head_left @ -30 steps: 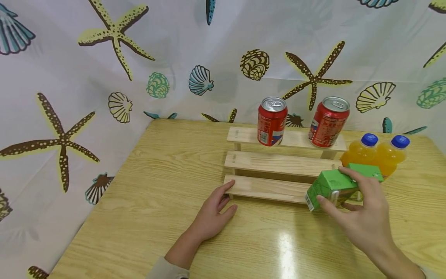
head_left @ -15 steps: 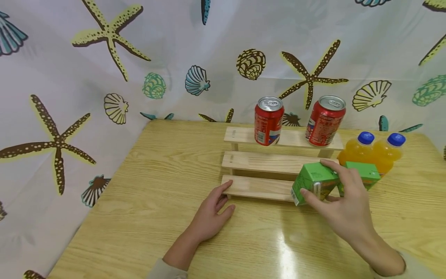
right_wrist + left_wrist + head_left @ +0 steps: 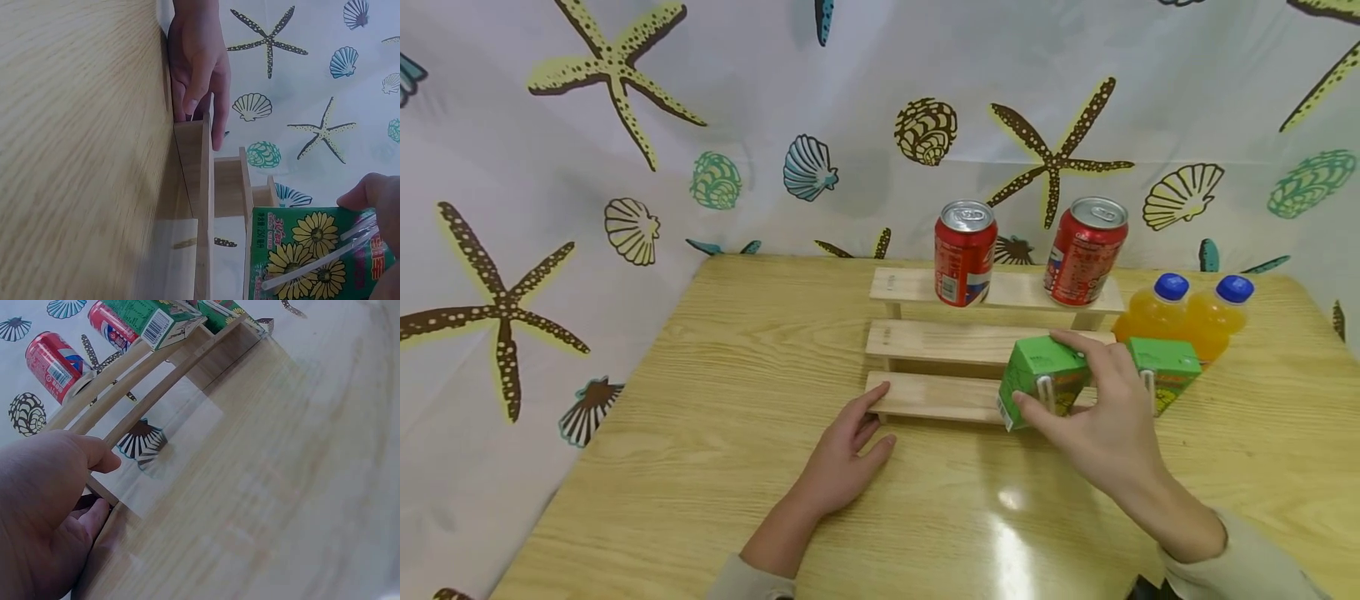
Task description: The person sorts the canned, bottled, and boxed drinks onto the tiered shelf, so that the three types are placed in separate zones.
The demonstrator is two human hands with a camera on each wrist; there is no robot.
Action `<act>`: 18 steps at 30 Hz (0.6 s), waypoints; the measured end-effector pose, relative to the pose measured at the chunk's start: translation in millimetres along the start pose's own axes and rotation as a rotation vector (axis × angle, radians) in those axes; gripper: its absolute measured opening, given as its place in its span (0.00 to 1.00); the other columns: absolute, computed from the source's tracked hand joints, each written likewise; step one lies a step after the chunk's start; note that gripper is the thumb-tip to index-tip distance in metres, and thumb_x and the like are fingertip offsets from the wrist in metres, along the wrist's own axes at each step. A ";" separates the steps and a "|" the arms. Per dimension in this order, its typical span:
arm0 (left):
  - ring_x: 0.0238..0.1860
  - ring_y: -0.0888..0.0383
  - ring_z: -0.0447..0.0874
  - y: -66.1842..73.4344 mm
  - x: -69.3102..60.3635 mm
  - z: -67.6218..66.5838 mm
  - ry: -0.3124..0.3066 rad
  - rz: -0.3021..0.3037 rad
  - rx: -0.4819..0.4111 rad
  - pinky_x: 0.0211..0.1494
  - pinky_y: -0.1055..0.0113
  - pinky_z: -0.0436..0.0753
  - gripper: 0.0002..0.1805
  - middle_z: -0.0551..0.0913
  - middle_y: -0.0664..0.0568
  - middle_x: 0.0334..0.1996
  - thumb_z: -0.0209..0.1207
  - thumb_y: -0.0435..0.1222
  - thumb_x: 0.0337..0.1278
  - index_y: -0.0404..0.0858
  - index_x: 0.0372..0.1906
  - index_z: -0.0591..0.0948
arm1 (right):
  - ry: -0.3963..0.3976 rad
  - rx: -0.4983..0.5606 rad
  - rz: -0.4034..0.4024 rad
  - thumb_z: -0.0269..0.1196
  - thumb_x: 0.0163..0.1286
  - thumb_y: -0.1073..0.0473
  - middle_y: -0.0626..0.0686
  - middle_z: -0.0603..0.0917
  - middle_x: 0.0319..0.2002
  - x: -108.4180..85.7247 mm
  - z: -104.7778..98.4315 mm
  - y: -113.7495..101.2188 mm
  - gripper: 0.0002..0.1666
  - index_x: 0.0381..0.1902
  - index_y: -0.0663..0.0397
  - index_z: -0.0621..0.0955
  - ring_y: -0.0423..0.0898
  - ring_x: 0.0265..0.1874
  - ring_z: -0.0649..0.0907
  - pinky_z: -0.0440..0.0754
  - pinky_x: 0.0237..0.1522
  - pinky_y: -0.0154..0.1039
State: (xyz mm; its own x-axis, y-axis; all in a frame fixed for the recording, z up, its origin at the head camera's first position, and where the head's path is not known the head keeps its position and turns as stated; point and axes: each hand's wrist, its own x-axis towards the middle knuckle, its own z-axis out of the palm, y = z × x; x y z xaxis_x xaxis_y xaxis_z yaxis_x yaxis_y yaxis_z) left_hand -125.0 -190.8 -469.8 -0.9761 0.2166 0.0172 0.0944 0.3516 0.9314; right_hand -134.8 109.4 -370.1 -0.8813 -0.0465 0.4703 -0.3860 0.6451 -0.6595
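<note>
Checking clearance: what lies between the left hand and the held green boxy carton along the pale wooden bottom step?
The head view shows only bare bottom step between left hand and carton.

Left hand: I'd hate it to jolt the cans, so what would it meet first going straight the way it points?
Most likely the lowest plank of the wooden rack; the left hand appears to touch its left end, though depth is hard to judge.

Held green carton (image 3: 1043, 372) farther left
</note>
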 end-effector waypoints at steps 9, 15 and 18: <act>0.76 0.53 0.62 -0.1 -0.2 -0.9 -0.012 -0.010 -0.013 0.75 0.73 0.68 0.36 0.58 0.53 0.76 0.58 0.33 0.70 0.52 0.78 0.59 | -0.060 -0.001 0.035 0.78 0.50 0.56 0.59 0.71 0.44 8.0 14.6 -19.3 0.42 0.63 0.49 0.75 0.53 0.39 0.77 0.81 0.33 0.39; 0.75 0.54 0.62 0.0 -0.2 -1.5 -0.012 -0.006 -0.017 0.75 0.73 0.68 0.36 0.58 0.53 0.76 0.58 0.33 0.70 0.52 0.77 0.59 | -0.079 0.001 0.054 0.77 0.51 0.53 0.59 0.71 0.45 15.2 23.3 -31.2 0.42 0.64 0.46 0.75 0.54 0.41 0.77 0.84 0.36 0.43; 0.75 0.54 0.62 -0.3 -1.1 -2.0 -0.014 -0.012 -0.016 0.75 0.73 0.68 0.36 0.58 0.54 0.76 0.58 0.33 0.70 0.53 0.77 0.59 | -0.085 0.007 0.067 0.77 0.51 0.52 0.59 0.71 0.46 17.5 26.3 -34.9 0.43 0.65 0.46 0.74 0.54 0.42 0.77 0.85 0.37 0.46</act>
State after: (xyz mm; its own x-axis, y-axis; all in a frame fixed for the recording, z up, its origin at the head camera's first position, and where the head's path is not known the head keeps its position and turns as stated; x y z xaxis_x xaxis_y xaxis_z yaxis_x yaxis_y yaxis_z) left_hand -124.4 -193.0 -469.4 -0.9744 0.2249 0.0015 0.0799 0.3396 0.9372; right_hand -144.0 66.1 -354.2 -0.9250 -0.0684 0.3737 -0.3273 0.6432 -0.6922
